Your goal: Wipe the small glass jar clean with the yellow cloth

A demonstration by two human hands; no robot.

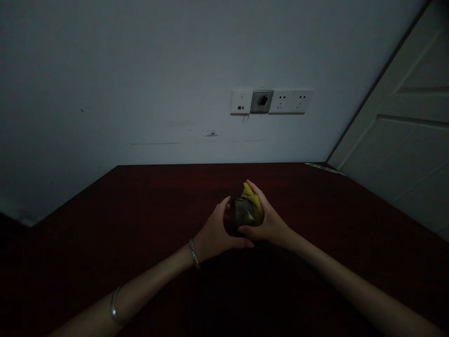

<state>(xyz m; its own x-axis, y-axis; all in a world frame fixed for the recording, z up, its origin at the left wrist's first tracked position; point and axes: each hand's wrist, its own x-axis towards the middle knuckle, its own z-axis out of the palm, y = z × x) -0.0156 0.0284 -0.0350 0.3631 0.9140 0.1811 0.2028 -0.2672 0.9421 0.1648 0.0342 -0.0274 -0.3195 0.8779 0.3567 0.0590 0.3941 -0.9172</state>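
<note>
Both hands meet over the middle of a dark red table [140,220]. My left hand [213,234] wraps its fingers round a small dark, roundish object [242,214] that looks like glass; the dim light hides what it is. My right hand [268,220] presses a yellow cloth [253,199] against the far side of that object, thumb underneath. A chain bracelet sits on my left wrist and a bangle further up the forearm.
A white wall stands behind the table, with a row of sockets and a switch [271,101]. A white panelled door [403,135] is at the right. A thin pale strip [324,167] lies at the table's far right corner.
</note>
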